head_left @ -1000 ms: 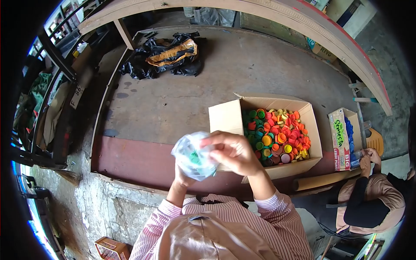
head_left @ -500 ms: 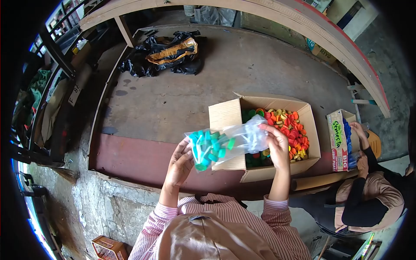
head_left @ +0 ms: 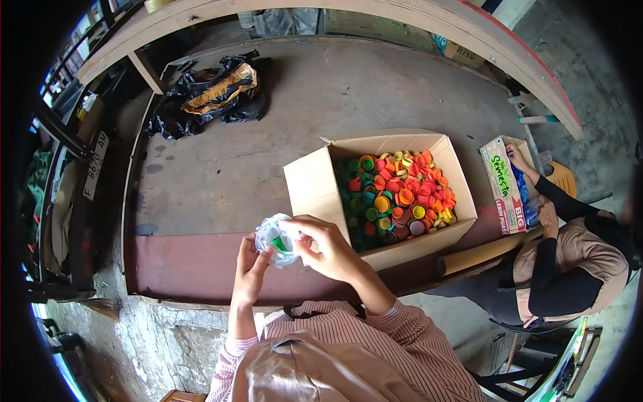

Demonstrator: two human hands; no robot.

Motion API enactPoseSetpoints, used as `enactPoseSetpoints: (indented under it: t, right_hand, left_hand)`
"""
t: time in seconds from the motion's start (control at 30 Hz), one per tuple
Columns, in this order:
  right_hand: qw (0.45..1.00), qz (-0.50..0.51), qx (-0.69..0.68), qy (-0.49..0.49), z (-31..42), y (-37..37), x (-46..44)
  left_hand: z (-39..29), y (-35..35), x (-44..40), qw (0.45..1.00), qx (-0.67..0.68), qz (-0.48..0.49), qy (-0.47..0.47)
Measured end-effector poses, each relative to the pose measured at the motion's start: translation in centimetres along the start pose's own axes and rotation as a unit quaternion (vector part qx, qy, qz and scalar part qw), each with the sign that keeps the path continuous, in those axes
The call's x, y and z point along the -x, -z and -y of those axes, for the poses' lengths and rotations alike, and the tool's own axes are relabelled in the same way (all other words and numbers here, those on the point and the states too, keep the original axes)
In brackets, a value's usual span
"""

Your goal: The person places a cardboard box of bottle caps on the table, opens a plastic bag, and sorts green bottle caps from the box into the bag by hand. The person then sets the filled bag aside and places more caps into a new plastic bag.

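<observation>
A clear plastic bag [head_left: 273, 236] with green caps inside hangs in front of me, its opening turned up toward the camera. My left hand [head_left: 250, 269] pinches the bag's left and lower edge. At the bag's right side, my right hand [head_left: 328, 248] has its fingers closed on the rim. Right of my hands stands an open cardboard box [head_left: 462, 184], full of bottle caps [head_left: 402, 194] in green, red, orange, yellow and brown. Its left flap is folded outward, beside my right hand.
A crumpled black plastic bag [head_left: 201, 97] lies at the table's back left. On the right, a co-worker [head_left: 569, 268] reaches into a smaller box [head_left: 501, 184] with blue items. A cardboard tube [head_left: 485, 252] lies along the front edge. A wooden beam [head_left: 281, 5] crosses the back.
The bag, stretched out sideways between my hands half a second ago, is now gathered with its opening up. My right hand has moved left, close to my left. The view has shifted, too.
</observation>
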State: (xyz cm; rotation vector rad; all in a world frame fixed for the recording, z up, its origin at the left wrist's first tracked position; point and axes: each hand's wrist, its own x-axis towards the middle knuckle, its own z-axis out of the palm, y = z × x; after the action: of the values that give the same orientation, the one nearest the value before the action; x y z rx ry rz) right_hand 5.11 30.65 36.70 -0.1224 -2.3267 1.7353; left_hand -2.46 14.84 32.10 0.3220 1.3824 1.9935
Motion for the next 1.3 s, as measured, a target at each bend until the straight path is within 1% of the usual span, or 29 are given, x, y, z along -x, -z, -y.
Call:
enactPoseSetpoints:
  t: [0.03, 0.07, 0.1, 0.13, 0.17, 0.2, 0.23, 0.27, 0.33, 0.37, 0.43, 0.47, 0.53, 0.67, 0.73, 0.77, 0.8, 0.87, 0.9, 0.97, 1.0, 1.07, 1.1, 1.17, 1.2, 1.27, 1.3]
  right_hand:
    - [1.000, -0.017, -0.026, 0.005, -0.7, 0.6, 0.3]
    - [0.998, -0.060, -0.011, 0.031, -1.0, 1.5, 0.5]
    - [0.993, -0.101, 0.057, 0.016, -2.1, 2.8, 0.9]
    - [0.974, -0.144, 0.173, -0.012, -3.4, 4.4, 1.7]
    - [0.930, -0.187, 0.316, -0.032, -4.7, 5.8, 2.6]
    - [0.904, -0.151, 0.390, -0.093, -6.0, 7.7, 3.6]
    - [0.867, -0.103, 0.455, -0.174, -6.3, 8.9, 4.7]
    - [0.865, -0.075, 0.454, -0.203, -7.4, 9.8, 5.3]
    - [0.845, -0.071, 0.484, -0.215, -8.0, 10.4, 6.1]
    - [0.845, -0.071, 0.485, -0.215, -8.1, 10.4, 6.0]
    - [0.822, -0.058, 0.531, -0.199, -8.6, 10.5, 5.7]
    - [0.822, -0.059, 0.530, -0.199, -9.2, 10.6, 5.6]
    - [0.821, -0.027, 0.558, -0.120, -10.1, 10.9, 5.5]
    - [0.836, -0.026, 0.539, -0.098, -9.9, 11.3, 5.4]
    - [0.799, -0.036, 0.586, -0.130, -9.5, 11.4, 5.7]
    - [0.808, -0.010, 0.569, -0.153, -8.9, 11.3, 5.5]
    - [0.808, -0.010, 0.569, -0.153, -8.9, 11.2, 5.5]
    - [0.771, 0.045, 0.615, -0.160, -9.0, 11.1, 5.3]
    - [0.771, 0.044, 0.615, -0.160, -9.0, 11.2, 5.1]
    - [0.743, 0.084, 0.645, -0.158, -8.9, 11.2, 4.8]
    - [0.743, 0.083, 0.645, -0.158, -8.7, 11.3, 4.9]
    - [0.828, 0.063, 0.537, -0.149, -7.9, 11.9, 5.1]
    - [0.828, 0.064, 0.537, -0.147, -8.6, 12.3, 5.3]
    - [0.904, -0.026, 0.407, -0.125, -11.1, 12.7, 5.9]
    - [0.905, -0.025, 0.407, -0.123, -11.6, 12.6, 5.9]
    - [0.964, -0.087, 0.228, -0.105, -12.5, 12.5, 6.2]
    - [0.972, -0.109, 0.188, -0.094, -12.5, 11.9, 6.2]
  left_hand:
    - [0.5, 0.2, -0.4, 1.000, -0.006, 0.015, 0.011]
    - [1.6, 0.6, -0.6, 1.000, -0.006, 0.017, 0.013]
    - [2.8, 1.2, -0.8, 0.999, -0.044, 0.028, 0.009]
    - [3.0, 1.1, -0.9, 0.996, -0.081, 0.039, 0.005]
    - [3.0, 0.8, -0.6, 0.997, -0.069, 0.029, 0.020]
    - [2.6, 0.4, -0.5, 0.997, -0.070, 0.030, 0.021]
    - [2.2, 0.1, -0.4, 0.997, -0.066, 0.030, 0.032]
    - [2.1, 0.0, -0.4, 0.997, -0.062, 0.030, 0.043]
    - [2.4, 0.2, -0.5, 0.998, -0.046, 0.032, 0.042]
    - [2.5, 0.3, -0.7, 0.998, -0.031, 0.034, 0.039]
    - [2.6, 0.3, -0.6, 0.998, -0.028, 0.035, 0.038]
    - [2.6, 0.4, -0.6, 0.998, -0.028, 0.036, 0.037]
    - [2.4, 0.3, -0.4, 0.998, -0.035, 0.038, 0.040]
    - [2.1, 0.6, 0.1, 0.998, -0.033, 0.040, 0.034]
    - [2.2, 0.8, 0.2, 0.998, -0.034, 0.039, 0.033]
    - [2.2, 0.8, 0.2, 0.998, -0.036, 0.041, 0.031]
    - [2.2, 0.7, 0.3, 0.998, -0.036, 0.041, 0.031]
    - [2.1, 0.5, 0.3, 0.997, -0.044, 0.043, 0.037]
    - [2.0, 0.4, 0.3, 0.997, -0.044, 0.044, 0.037]
    - [1.7, 0.3, 0.5, 0.995, -0.066, 0.063, 0.037]
    - [1.6, 0.4, 0.5, 0.995, -0.066, 0.063, 0.037]
    - [1.5, 0.7, 0.4, 0.994, -0.072, 0.071, 0.032]
    - [1.4, 0.7, 0.4, 0.995, -0.071, 0.070, 0.031]
    - [1.2, 0.8, 0.4, 0.997, -0.041, 0.053, 0.041]
    - [1.3, 0.8, 0.4, 0.997, -0.042, 0.052, 0.039]
    - [1.7, 0.7, 0.3, 0.998, -0.025, 0.046, 0.034]
    - [1.7, 0.5, 0.3, 0.998, -0.026, 0.044, 0.033]
